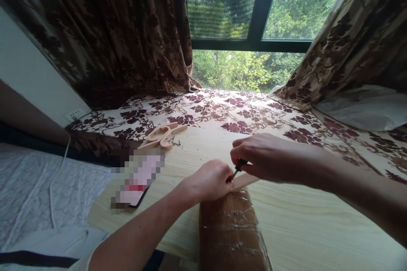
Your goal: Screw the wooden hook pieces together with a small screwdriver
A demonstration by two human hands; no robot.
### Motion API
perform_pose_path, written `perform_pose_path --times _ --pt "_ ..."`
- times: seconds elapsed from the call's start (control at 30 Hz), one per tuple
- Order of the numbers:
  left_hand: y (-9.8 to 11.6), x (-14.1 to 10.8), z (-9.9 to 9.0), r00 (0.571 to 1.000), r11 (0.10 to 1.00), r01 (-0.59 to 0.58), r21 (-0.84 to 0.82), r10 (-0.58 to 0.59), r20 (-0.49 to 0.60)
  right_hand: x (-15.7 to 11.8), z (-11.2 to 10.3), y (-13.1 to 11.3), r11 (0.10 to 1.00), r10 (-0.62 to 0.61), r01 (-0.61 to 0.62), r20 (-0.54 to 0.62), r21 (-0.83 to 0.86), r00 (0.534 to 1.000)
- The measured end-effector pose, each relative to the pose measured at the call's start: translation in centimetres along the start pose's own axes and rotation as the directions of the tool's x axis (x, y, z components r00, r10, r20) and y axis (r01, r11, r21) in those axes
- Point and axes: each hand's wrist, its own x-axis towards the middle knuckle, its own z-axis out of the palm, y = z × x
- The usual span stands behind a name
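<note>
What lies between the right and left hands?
Head view: a dark-handled screwdriver slants from the right hand toward the left hand, over a wooden piece.

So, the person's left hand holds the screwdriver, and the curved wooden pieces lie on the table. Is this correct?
Not quite: the head view shows the screwdriver in the right hand, not the left hand. The curved wooden pieces do lie on the table.

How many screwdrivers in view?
1: black-handled screwdriver with a thin metal shaft, gripped in the right hand, tip down beside the left hand. No other visible; hidden ones can't be ruled out.
</note>
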Motion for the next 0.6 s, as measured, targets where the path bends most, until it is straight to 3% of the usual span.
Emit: perform_pose_path --times 0.23,0.4,0.6 --pt "0.23 -0.05 -0.28 1.0 1.0 -0.016 -0.008 0.017 0.005 0.38 0.49 -0.58 0.993 0.105 -0.105 -0.002 -0.054 0.994" --pt "-0.04 -0.06 -0.07 1.0 1.0 -0.012 0.007 0.012 0.015 -0.1 0.18 0.18 0.993 -0.059 0.063 -0.044 0.103 0.997" --pt "0.08 0.05 -0.17 1.0 1.0 -0.029 0.007 0.028 0.011 0.01 0.17 -0.55 1.0 0.022 -0.022 -0.008 0.013 1.0"
